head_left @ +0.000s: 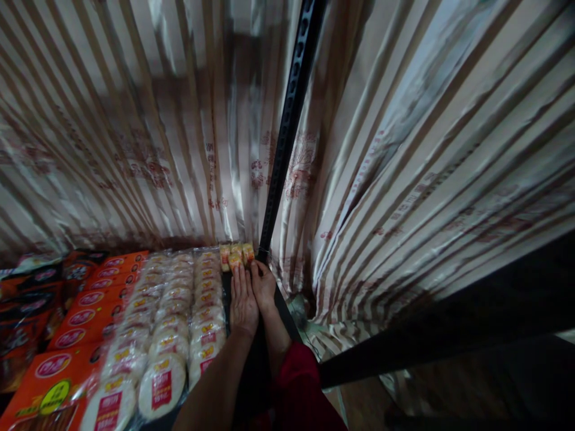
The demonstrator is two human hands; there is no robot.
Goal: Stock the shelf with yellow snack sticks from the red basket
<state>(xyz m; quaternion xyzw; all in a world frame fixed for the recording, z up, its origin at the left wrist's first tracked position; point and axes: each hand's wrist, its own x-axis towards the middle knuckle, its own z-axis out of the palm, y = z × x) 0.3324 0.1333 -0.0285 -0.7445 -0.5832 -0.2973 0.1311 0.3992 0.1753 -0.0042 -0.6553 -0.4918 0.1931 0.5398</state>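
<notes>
My left hand lies stretched out along a dark shelf, fingers flat and together, their tips against a small yellow and red snack pack. My right hand is beside it with fingers curled at another small pack by the black upright post. A third small pack stands just left of these. A red sleeve covers my right forearm.
Rows of round white cakes in clear wrap fill the shelf left of my hands, then orange packets and dark packets. Striped plastic sheeting hangs behind and to the right. A dark shelf edge crosses at the right.
</notes>
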